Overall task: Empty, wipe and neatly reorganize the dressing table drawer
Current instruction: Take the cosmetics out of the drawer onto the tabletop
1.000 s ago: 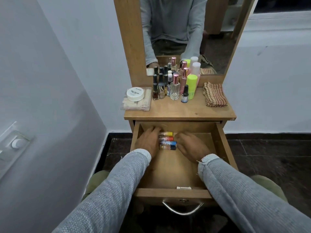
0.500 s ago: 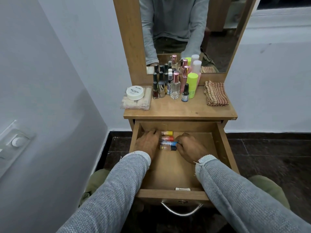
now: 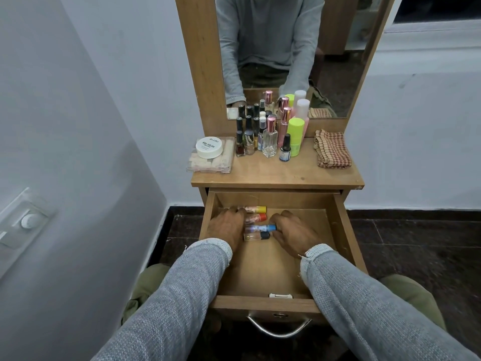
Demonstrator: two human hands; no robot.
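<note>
Inside the drawer: I see four small bottles [image 3: 256, 223] lying on their sides in a column, near the back wall of the open drawer [image 3: 335, 230].
Bottle caps: yellow, red, blue and black, from the back to the front, all pointing to my right.
Left hand [image 3: 229, 226]: it rests on the left ends of the bottles, fingers bent over them; I cannot tell if it really grips one.
Right hand [image 3: 292, 231]: its fingertips touch the blue cap and the black cap, fingers lightly bent, not closed around anything I can see.
Table top [image 3: 273, 173]: many bottles [image 3: 270, 131] stand together before the mirror [image 3: 273, 48].
Left side of the top: a white jar [image 3: 209, 147] sits on a clear box [image 3: 210, 162].
Right side of the top: a folded checked cloth [image 3: 330, 152].
</note>
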